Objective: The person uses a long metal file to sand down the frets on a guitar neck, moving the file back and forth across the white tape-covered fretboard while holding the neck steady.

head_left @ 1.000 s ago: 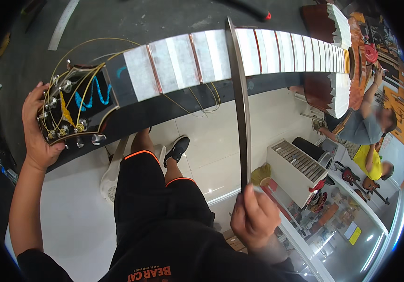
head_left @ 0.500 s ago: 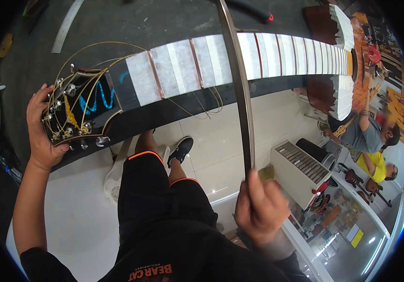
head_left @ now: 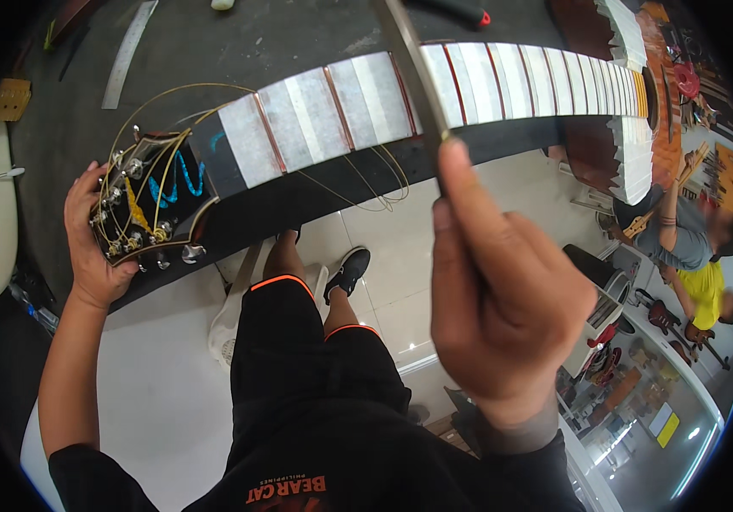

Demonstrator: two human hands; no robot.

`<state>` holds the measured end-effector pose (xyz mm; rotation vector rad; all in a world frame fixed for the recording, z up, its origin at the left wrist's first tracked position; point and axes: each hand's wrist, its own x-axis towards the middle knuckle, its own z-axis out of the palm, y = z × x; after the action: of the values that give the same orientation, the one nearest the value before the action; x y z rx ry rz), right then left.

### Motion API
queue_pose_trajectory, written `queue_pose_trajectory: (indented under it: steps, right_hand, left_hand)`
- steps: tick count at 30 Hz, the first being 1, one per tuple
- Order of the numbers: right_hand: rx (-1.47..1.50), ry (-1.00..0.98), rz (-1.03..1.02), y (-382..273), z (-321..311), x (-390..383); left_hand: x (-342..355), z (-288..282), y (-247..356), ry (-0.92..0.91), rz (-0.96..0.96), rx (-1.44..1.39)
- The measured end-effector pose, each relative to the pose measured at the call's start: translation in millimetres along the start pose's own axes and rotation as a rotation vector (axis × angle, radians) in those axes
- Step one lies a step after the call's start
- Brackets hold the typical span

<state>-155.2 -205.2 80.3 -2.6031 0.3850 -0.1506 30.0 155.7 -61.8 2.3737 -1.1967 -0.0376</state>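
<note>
A guitar lies across the dark bench, its fretboard [head_left: 298, 115] covered with pale tape between the copper-coloured frets. My left hand [head_left: 92, 239] is wrapped round the end of the black headstock [head_left: 180, 192], which has a blue inlay, metal tuners and loose golden strings. In my right hand [head_left: 511, 299] is a long, narrow metal file [head_left: 413, 64], index finger stretched along it. The file crosses over the neck, slanting away from me; whether it touches a fret I cannot tell. Jagged-edged pale paper [head_left: 632, 158] covers part of the reddish guitar body [head_left: 584, 141].
A steel ruler [head_left: 130, 55] and a red-tipped black tool [head_left: 460, 12] lie on the bench [head_left: 255, 38]. Two people, one in a grey shirt [head_left: 682, 230] and one in yellow [head_left: 699, 294], work at the right. Below them stands a glass case [head_left: 639, 427].
My right hand has pushed forward and up toward the neck, carrying the file farther across it. My left hand keeps hold of the headstock. The view has shifted slightly.
</note>
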Motion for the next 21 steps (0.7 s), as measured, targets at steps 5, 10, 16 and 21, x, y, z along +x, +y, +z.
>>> queue_pose_trajectory:
  steps: [5, 10, 16, 21]
  right_hand:
    - [0.054, 0.206, -0.047, 11.7, -6.0, -32.8]
    - [0.106, 0.101, -0.050, 18.2, -7.1, -93.6]
    - [0.087, 0.015, -0.002, 24.0, -5.1, -134.5]
    - [0.093, 0.022, -0.001, 26.5, -8.0, -143.6]
  left_hand:
    - [-0.4, 0.7, -1.0, 0.011, 0.005, -0.049]
    - [2.3, 2.5, 0.0, 0.016, 0.011, -0.025]
    - [0.0, 1.4, -0.4, 0.015, -0.003, -0.023]
    - [0.9, 0.5, 1.3, 0.009, -0.018, -0.014]
